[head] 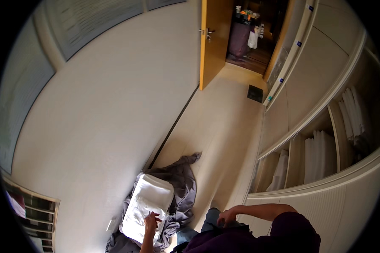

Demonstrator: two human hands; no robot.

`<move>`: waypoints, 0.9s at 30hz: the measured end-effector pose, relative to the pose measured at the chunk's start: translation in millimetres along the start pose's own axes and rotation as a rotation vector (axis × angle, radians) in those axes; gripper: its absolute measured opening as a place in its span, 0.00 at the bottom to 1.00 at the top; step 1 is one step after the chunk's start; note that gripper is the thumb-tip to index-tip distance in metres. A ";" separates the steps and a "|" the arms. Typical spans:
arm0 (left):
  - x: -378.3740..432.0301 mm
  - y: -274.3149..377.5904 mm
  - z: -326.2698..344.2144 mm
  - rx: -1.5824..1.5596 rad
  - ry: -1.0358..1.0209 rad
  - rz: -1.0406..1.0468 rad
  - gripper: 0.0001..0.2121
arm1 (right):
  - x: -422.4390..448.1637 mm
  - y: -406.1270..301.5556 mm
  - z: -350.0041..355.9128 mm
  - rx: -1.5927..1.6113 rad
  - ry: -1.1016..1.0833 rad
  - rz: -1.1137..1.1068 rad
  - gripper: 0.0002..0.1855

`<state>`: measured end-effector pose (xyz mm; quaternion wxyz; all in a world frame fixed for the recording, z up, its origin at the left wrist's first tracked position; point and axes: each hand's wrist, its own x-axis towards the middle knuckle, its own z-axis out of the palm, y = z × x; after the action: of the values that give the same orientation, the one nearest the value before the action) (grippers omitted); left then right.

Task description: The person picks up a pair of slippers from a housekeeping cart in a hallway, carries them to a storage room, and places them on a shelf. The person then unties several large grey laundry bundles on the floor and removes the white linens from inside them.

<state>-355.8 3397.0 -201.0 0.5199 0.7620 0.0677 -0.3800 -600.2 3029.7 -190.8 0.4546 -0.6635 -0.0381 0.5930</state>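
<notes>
White folded linens (pixel 155 186) lie stacked on a spread dark grey cloth (pixel 185 186) on the floor against the wall. My left hand (pixel 151 221) is over the lower part of the white stack, fingers apart, with nothing visible in it; whether it touches the fabric is hard to tell. My right hand (pixel 227 216) rests at my bent knee or thigh, its fingers curled downward and partly hidden, so I cannot see whether it holds anything.
Shelves on the right hold folded white linens (pixel 319 156). An orange-brown door (pixel 213 44) stands ajar at the far end, with a loaded cart (pixel 240 38) beyond it. A dark square (pixel 255 93) is on the floor near the doorway. A barred rack (pixel 39 218) is at lower left.
</notes>
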 end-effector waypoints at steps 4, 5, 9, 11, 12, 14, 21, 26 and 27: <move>33.0 66.7 107.2 0.052 -0.104 0.066 0.23 | -7.8 71.7 -14.7 -0.020 0.112 -0.174 0.28; 34.2 96.7 142.8 0.081 -0.160 0.056 0.21 | -17.5 78.2 -18.3 -0.012 0.142 -0.145 0.27; 51.4 168.3 244.6 0.138 -0.350 0.182 0.18 | -38.8 96.0 -33.5 0.045 0.218 -0.244 0.26; 53.4 201.8 288.5 0.113 -0.492 0.130 0.18 | -36.3 117.3 -32.2 0.220 0.265 -0.392 0.25; 54.5 216.5 312.1 0.127 -0.515 0.138 0.18 | -34.8 129.0 -37.8 0.125 0.269 -0.366 0.24; 58.6 246.4 349.4 0.221 -0.635 0.170 0.19 | -27.0 155.0 -40.6 0.092 0.413 -0.508 0.18; 126.4 289.6 416.0 0.217 -0.724 0.042 0.20 | -55.0 202.2 -75.8 0.411 0.550 -0.441 0.17; 206.9 314.9 431.0 0.093 -0.703 -0.056 0.20 | -84.9 229.8 -139.1 0.416 0.569 -0.344 0.21; 223.3 326.0 433.6 0.072 -0.685 -0.050 0.20 | -94.6 234.3 -156.1 0.504 0.595 -0.324 0.22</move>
<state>-257.2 2819.1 -178.5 0.4759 0.6061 -0.1057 -0.6285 -614.2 2750.0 -289.8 0.6811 -0.6595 0.1371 0.2870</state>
